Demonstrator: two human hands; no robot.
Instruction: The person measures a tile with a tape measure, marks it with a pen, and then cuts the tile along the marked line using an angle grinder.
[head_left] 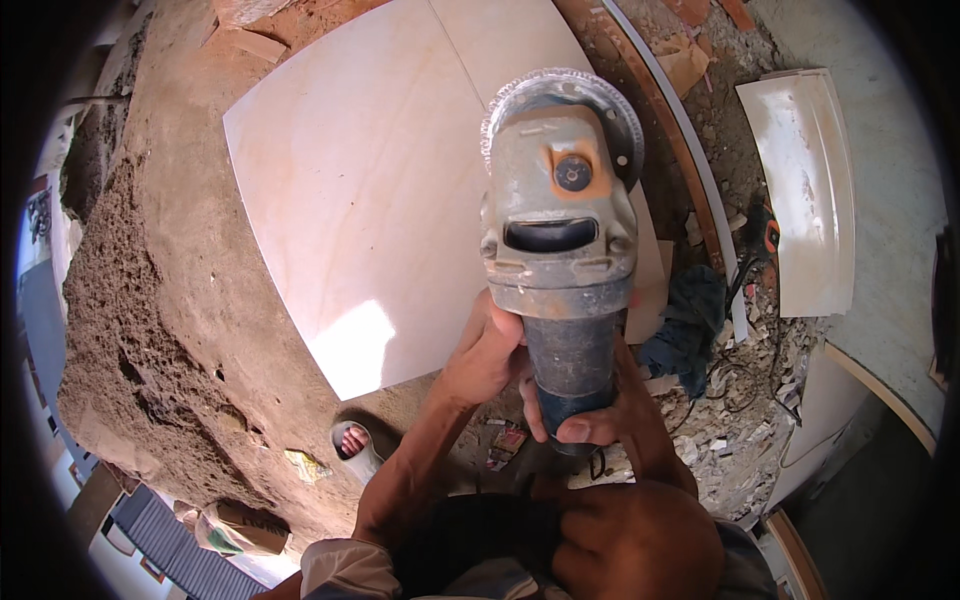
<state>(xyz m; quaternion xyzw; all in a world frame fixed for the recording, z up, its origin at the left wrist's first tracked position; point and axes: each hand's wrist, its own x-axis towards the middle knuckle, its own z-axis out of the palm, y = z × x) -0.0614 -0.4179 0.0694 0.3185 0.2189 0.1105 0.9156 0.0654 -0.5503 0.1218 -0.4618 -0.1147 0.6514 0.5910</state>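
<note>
An angle grinder (pixel 575 345) with a worn grey gear head and a dark body is held up in front of me, over a large cream tile (pixel 340 190). Its toothed cutting disc (pixel 627 125) faces away from me, partly hidden by the head. My left hand (pixel 490 345) grips the body just behind the head, its fingers partly hidden. Farther back, my right hand (pixel 590 425) is wrapped round the rear of the body. A thin dark line (pixel 455 50) crosses the far part of the tile.
To the right lie a dark cloth (pixel 690 320), a black cable (pixel 775 370), rubble (pixel 740 440) and stacked pale tile pieces (pixel 805 190). Sand (pixel 130 350) is heaped at the left. My sandalled foot (pixel 355 445) stands near the tile's close corner, beside a crumpled wrapper (pixel 305 465).
</note>
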